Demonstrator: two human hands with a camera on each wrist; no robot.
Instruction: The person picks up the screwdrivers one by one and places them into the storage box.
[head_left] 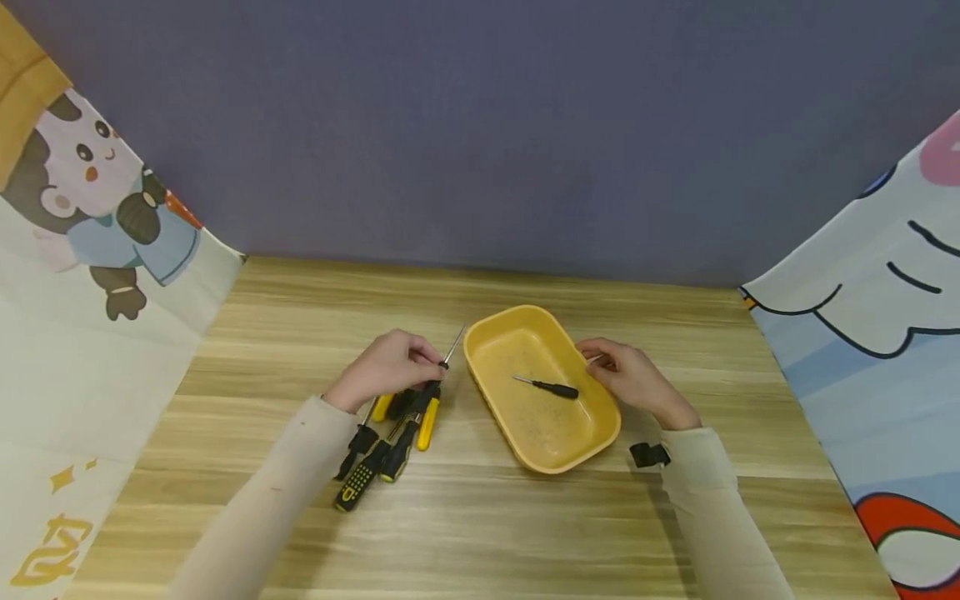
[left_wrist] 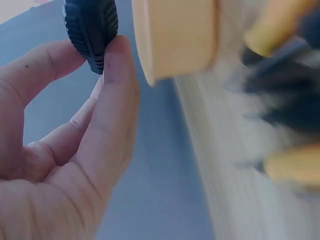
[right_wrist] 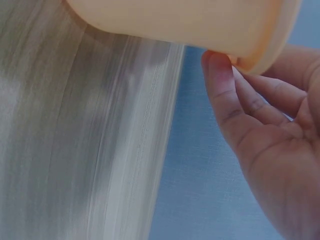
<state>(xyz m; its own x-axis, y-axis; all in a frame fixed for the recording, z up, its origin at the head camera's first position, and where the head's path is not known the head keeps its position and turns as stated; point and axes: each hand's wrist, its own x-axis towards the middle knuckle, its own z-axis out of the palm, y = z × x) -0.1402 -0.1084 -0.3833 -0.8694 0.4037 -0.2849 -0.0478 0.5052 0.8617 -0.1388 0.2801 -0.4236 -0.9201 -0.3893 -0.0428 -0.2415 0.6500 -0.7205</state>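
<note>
My left hand (head_left: 392,368) pinches a screwdriver (head_left: 428,395) by its black handle, the metal shaft slanting up towards the yellow tray (head_left: 517,454). In the left wrist view the ridged black handle (left_wrist: 90,27) sits between thumb and fingers. Below that hand lies a heap of tools, among them a black-and-yellow screwdriver (head_left: 363,479) and a tool with a yellow handle (head_left: 427,423). With my right hand (head_left: 628,377) I grip the tray's right rim, thumb outside it in the right wrist view. A small black screwdriver (head_left: 557,389) lies inside the tray.
The wood-grain table (head_left: 480,542) ends at a dark blue-grey wall (head_left: 480,150) behind. Printed cartoon panels stand to the left (head_left: 105,333) and right (head_left: 885,400). A black strap piece (head_left: 649,455) shows beside the right wrist.
</note>
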